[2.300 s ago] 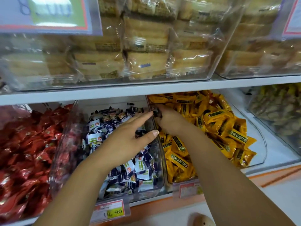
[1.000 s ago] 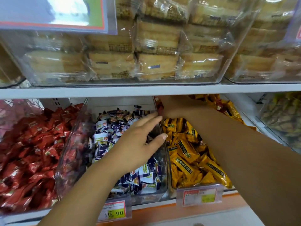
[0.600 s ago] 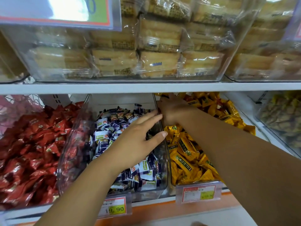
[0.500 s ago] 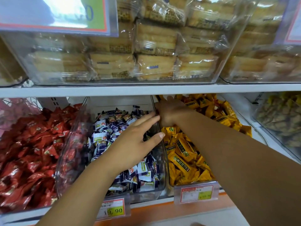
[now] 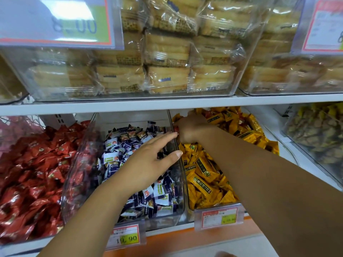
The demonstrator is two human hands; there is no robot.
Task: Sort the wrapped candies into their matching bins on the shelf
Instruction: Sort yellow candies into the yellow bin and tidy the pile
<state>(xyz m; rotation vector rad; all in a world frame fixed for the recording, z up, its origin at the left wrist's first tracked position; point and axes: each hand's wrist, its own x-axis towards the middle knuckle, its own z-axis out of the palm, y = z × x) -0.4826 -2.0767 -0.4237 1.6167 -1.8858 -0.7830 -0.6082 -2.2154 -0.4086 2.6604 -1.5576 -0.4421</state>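
The right hand (image 5: 193, 128) reaches deep into the far left corner of the yellow bin (image 5: 190, 214). Its fingers are curled, seemingly pinching a small red candy (image 5: 176, 129), though the grip is partly hidden. The left hand (image 5: 148, 162) hovers open over the blue bin (image 5: 163, 222), fingers straight and holding nothing. Its fingertips are at the wall between the two bins, just beside the red candy. The matching red pile (image 5: 31, 173) lies well to the left, across the whole blue bin. From the right hand that is a long cross-body reach, and the left hand is the nearer one. The coming move probably turns on this: pass the candy leftward into the open left hand, or carry it over the blue bin. The candy is too small to tell its long axis. All three bins sit on the lower shelf (image 5: 176, 236) behind price tags (image 5: 128, 238), with biscuit packs (image 5: 167, 52) above.
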